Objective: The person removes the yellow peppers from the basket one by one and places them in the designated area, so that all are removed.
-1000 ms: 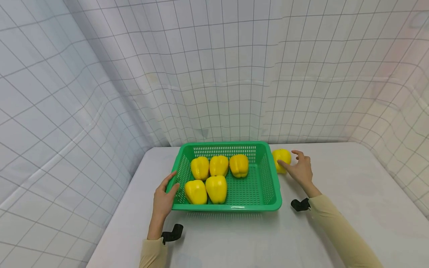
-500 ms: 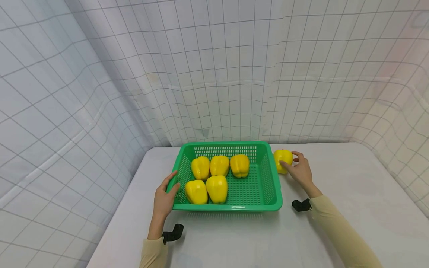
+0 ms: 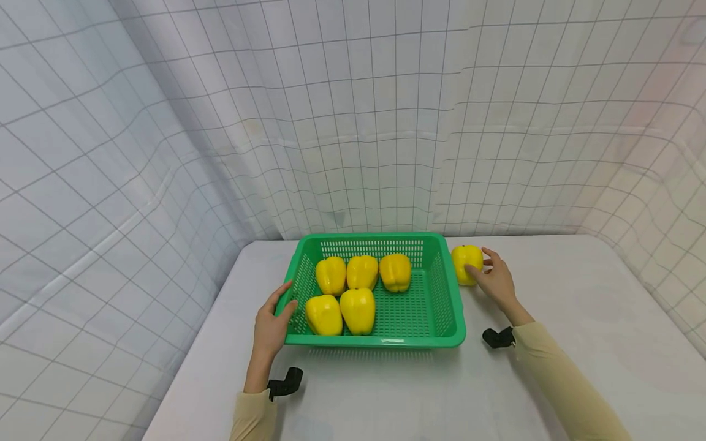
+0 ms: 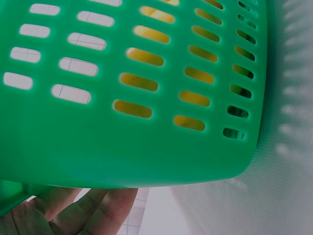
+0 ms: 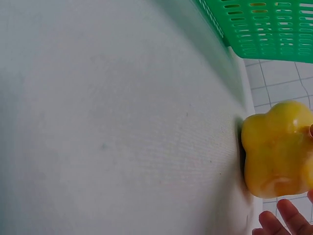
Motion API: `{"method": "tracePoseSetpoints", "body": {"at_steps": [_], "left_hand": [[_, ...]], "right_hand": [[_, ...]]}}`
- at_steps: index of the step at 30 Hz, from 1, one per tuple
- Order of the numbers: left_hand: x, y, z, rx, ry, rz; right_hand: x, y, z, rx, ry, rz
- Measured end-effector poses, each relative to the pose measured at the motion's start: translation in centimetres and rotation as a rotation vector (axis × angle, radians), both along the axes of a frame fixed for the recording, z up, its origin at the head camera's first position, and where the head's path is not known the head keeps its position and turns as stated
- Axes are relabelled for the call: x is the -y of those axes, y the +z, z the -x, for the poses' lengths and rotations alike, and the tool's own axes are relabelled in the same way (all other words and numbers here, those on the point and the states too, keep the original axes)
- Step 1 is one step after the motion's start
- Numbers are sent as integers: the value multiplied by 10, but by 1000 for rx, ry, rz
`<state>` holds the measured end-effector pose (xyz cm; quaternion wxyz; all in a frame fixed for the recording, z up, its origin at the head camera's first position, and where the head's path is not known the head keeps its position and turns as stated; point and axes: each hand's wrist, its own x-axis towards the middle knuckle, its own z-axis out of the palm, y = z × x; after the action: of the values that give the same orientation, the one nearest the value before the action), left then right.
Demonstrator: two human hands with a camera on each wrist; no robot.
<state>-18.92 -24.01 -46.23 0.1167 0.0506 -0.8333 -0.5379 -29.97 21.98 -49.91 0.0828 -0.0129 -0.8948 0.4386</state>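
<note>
A green plastic basket (image 3: 375, 342) with slotted walls holds several yellow bell peppers (image 3: 357, 311), grouped at its left and back. My left hand (image 3: 270, 327) grips the basket's left rim, thumb over the inner side; in the left wrist view its fingers (image 4: 105, 210) show at the rim. Just outside the right wall another yellow bell pepper (image 3: 464, 263) stands on the table. My right hand (image 3: 496, 283) holds it between thumb and fingers from the right. In the right wrist view this pepper (image 5: 276, 152) is at the table surface, with some fingertips (image 5: 291, 215) beside it.
A white table (image 3: 375, 392) lies under everything. White cloth walls with a dark grid (image 3: 375, 135) stand behind and at both sides, the back one close behind the basket. Black wrist cameras (image 3: 285, 383) stick out from both wrists.
My right hand and the bell pepper outside the basket have shifted slightly to the right, away from the basket wall. The left hand keeps its grip on the rim.
</note>
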Motion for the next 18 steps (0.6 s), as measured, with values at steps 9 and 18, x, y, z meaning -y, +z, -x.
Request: {"method": "tracePoseSetpoints", "body": {"at_steps": [9, 18], "left_hand": [[0, 0, 0, -2, 6, 6], [1, 0, 1, -1, 7, 8]], "right_hand": [[9, 15, -1, -155, -129, 74], [32, 64, 0, -373, -7, 83]]}}
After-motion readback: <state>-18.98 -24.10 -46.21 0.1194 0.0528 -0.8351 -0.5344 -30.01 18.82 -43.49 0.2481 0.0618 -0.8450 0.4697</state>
